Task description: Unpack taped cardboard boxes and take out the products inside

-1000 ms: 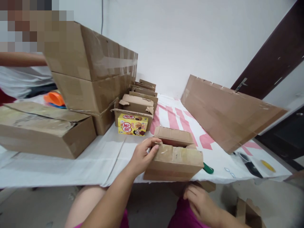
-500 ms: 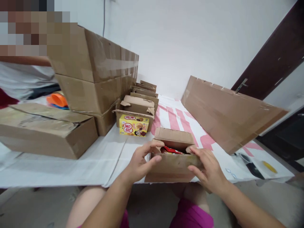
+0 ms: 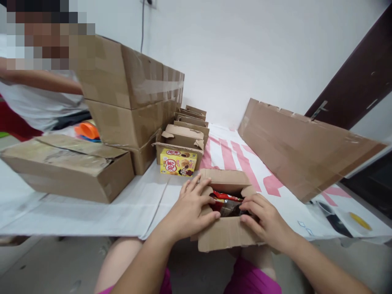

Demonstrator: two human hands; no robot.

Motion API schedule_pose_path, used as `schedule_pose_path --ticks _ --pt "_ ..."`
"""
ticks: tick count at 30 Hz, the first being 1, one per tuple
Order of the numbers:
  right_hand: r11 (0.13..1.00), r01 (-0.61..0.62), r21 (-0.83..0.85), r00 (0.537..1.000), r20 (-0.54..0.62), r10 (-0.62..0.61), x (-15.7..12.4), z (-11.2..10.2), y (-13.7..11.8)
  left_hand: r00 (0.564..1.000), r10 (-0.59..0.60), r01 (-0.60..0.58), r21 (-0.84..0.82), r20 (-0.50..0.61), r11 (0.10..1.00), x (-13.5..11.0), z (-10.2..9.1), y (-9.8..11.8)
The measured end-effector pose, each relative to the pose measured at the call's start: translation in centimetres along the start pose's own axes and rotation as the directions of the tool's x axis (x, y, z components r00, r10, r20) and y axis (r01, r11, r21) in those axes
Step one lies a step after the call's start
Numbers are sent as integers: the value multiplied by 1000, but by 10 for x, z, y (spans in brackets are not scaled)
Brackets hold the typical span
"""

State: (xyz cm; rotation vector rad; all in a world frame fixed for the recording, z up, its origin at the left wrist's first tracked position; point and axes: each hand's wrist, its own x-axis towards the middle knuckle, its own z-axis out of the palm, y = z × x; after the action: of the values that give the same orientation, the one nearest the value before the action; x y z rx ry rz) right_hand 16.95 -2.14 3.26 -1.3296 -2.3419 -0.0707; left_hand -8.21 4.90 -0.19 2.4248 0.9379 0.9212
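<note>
A small cardboard box (image 3: 226,239) stands in front of me at the table's near edge, its top open. Its front flap is folded down toward me and the back flap stands up. Red shiny packets (image 3: 225,197) lie inside; their kind I cannot make out. At the box's left side, my left hand (image 3: 192,206) grips the rim and side flap, thumb over the front corner. My right hand (image 3: 265,216) holds the right side, fingers curled over the flap and partly inside.
A yellow snack box (image 3: 177,162) leans against an open carton (image 3: 183,132), with several more behind. Taped cartons (image 3: 147,81) are stacked at left, beside a closed carton (image 3: 67,167). A cardboard panel (image 3: 300,147) stands at right. Another person's arm (image 3: 45,77) shows far left.
The box's front flap has come down toward me, showing more of the packets. My left hand has moved onto the left flap, and my right fingers have curled in at the right side.
</note>
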Motion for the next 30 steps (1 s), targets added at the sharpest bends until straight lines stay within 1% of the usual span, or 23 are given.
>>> schedule_pose_path --ticks 2,4,7,9,11,13,15,17,19,20,22,24,25,26,27,28,30 --pt "999 -52 14 998 -24 52 6 2 12 1000 -9 9 7 0 1000 -1 1 0" --pt "994 -113 14 993 -17 113 12 5 23 1000 -10 10 -6 -28 1000 -1 0 2" --pt "984 -179 0 981 74 179 19 7 35 996 -43 37 -74 -74 997 -2 -4 6" --pt "982 -186 -23 970 155 187 23 7 38 990 -102 90 -131 -93 987 -4 -9 6" --pt "983 -175 -61 962 200 184 26 7 38 983 -165 149 -177 -77 973 -7 -15 2" --pt "982 -163 -100 959 219 182 30 7 37 980 -194 182 -221 -34 958 -10 -20 -5" --pt "980 -157 -124 956 230 183 33 9 37 980 -198 192 -266 3 945 -12 -23 -12" --pt "982 -150 -118 955 240 175 35 11 38 979 -202 198 -301 19 933 -14 -24 -17" --pt "987 -137 -80 964 218 151 34 13 37 975 -220 213 -330 15 920 -14 -22 -19" --pt "991 -121 -54 974 189 129 32 13 35 973 -231 219 -351 7 910 -14 -20 -19" --pt "997 -76 6 994 77 76 26 14 32 966 -256 221 -418 -30 881 -13 -15 -18" --pt "996 -39 84 995 -88 47 18 15 28 951 -297 216 -504 -85 836 -13 -9 -16" --pt "991 -31 131 982 -180 55 14 14 26 940 -324 215 -546 -110 810 -12 -7 -16" --pt "982 -36 183 959 -270 85 10 13 24 927 -353 218 -582 -128 783 -12 -6 -15" --pt "970 -54 237 926 -352 137 7 11 22 913 -383 223 -614 -141 757 -12 -6 -15" --pt "952 -82 294 883 -422 206 5 9 22 897 -415 231 -642 -150 731 -13 -7 -15" --pt "893 -130 432 770 -523 365 3 1 22 857 -485 243 -697 -171 674 -15 -14 -15"
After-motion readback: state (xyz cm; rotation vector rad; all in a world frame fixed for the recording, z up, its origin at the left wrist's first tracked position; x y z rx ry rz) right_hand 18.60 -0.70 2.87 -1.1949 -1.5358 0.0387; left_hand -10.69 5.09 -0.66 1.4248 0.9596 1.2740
